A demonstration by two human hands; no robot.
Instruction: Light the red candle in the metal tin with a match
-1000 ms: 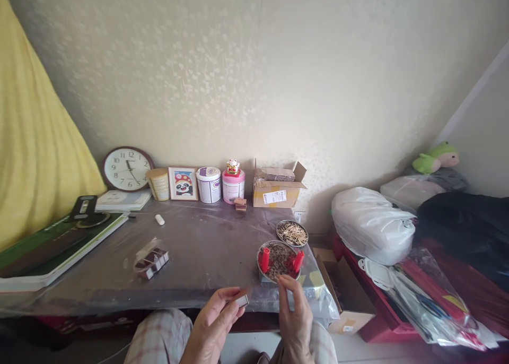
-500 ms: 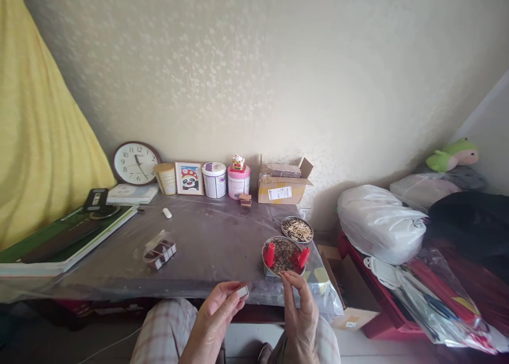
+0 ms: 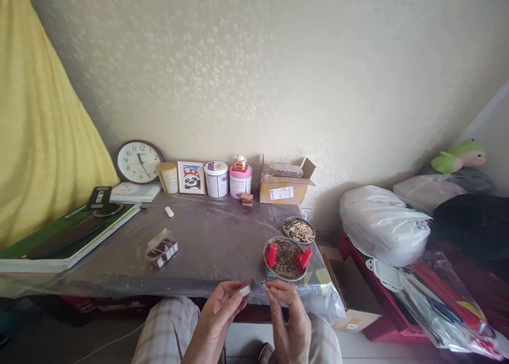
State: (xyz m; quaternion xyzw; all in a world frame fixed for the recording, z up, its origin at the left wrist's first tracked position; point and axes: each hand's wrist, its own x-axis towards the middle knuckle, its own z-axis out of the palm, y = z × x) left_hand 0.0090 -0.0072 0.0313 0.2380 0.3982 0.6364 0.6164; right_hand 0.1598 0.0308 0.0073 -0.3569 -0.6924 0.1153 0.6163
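The matchbox (image 3: 246, 288) is pinched between the thumb and fingers of the left hand (image 3: 220, 313), just off the near edge of the tabletop (image 3: 210, 236), above a lap in checked trousers (image 3: 167, 327). At 3 o'clock of it, close but apart, the right hand (image 3: 292, 316) pinches a thin match (image 3: 265, 287) at its fingertips.

At 12 o'clock from that hand, near the edge, a round dish (image 3: 278, 275) holds dark bits and two red candles (image 3: 271, 254). A second dish (image 3: 299, 241) of pale sticks lies just beyond. The widest bare stretch of the plastic-covered tabletop lies at 11 o'clock, between the dishes and a wrapped pack of boxes (image 3: 161, 249).

Along the wall stand a clock (image 3: 139, 161), tins (image 3: 217, 179), a panda picture (image 3: 191, 176) and a cardboard box (image 3: 284, 183). The box's white label is too small to read. A white bag (image 3: 382, 223) crowds the side at 2 o'clock.
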